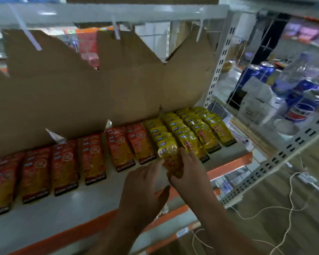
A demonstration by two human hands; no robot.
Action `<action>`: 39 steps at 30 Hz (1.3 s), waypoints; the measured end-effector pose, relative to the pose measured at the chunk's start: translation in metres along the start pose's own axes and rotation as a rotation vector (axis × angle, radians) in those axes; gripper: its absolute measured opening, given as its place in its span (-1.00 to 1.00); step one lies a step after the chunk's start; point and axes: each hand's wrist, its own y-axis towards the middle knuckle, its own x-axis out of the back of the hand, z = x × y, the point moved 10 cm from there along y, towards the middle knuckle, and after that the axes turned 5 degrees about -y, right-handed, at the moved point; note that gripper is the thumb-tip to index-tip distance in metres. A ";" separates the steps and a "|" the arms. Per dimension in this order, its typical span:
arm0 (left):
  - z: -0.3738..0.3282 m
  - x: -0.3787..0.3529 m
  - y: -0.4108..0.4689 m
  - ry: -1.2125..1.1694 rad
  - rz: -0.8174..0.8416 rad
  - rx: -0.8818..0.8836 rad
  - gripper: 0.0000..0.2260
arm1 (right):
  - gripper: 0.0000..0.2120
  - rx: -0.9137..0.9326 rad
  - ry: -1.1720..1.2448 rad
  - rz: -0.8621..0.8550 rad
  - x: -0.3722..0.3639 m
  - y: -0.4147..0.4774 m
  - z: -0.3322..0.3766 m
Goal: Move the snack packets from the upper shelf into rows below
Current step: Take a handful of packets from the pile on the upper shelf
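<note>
A yellow snack packet (170, 157) lies at the front of the leftmost yellow row on the grey shelf (66, 205). Both hands are on it. My left hand (145, 183) grips its lower left side, and my right hand (188, 170) holds its right edge with the fingers laid along it. Several rows of yellow packets (199, 129) fill the shelf's right part. To the left, rows of red packets (66, 162) run along the shelf. The upper shelf (99, 12) shows only its grey front edge, and its contents are hidden.
Torn brown cardboard (99, 85) backs the shelf behind the rows. An orange strip (226, 166) edges the shelf front. A white perforated upright (217, 67) stands to the right, with blue cans (300, 111) beyond it. White cord (289, 196) trails over the wooden floor.
</note>
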 end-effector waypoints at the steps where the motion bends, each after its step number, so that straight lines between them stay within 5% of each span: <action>1: -0.004 -0.009 0.008 0.023 -0.018 0.016 -0.37 | -0.15 -0.010 0.008 -0.015 0.008 0.005 -0.017; 15: -0.006 -0.065 0.044 0.328 -0.070 0.170 -0.45 | -0.29 -0.105 -0.127 -0.150 0.063 0.090 -0.140; 39: -0.008 -0.066 0.043 0.352 -0.081 0.194 -0.51 | -0.41 -0.034 -0.232 -0.258 0.053 0.102 -0.149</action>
